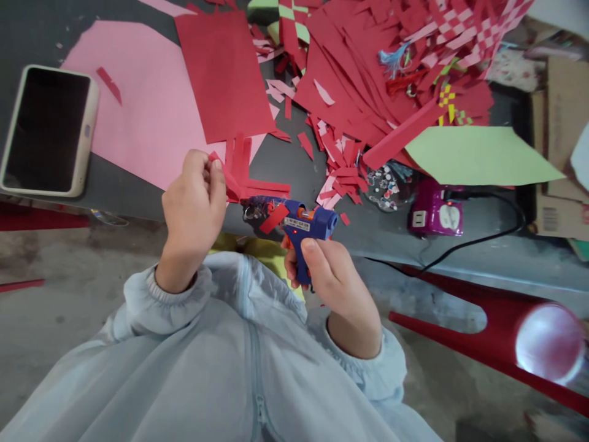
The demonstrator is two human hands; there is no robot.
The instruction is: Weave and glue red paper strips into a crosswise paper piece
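In my right hand is a blue and orange hot glue gun, its handle gripped and its nozzle pointing left. My left hand pinches a red paper strip just beyond the nozzle's tip. Several more red strips lie or join around that spot; how they are fastened I cannot tell. Below the gun's barrel, a small red paper piece sits by a cluster of metal rings. Pink paper and a red sheet spread out behind my left hand.
A phone lies at the table's left. Red strips and scraps heap up toward the back right, beside a green sheet. A purple power socket with a black cable stands at the right edge. Below is a red stool.
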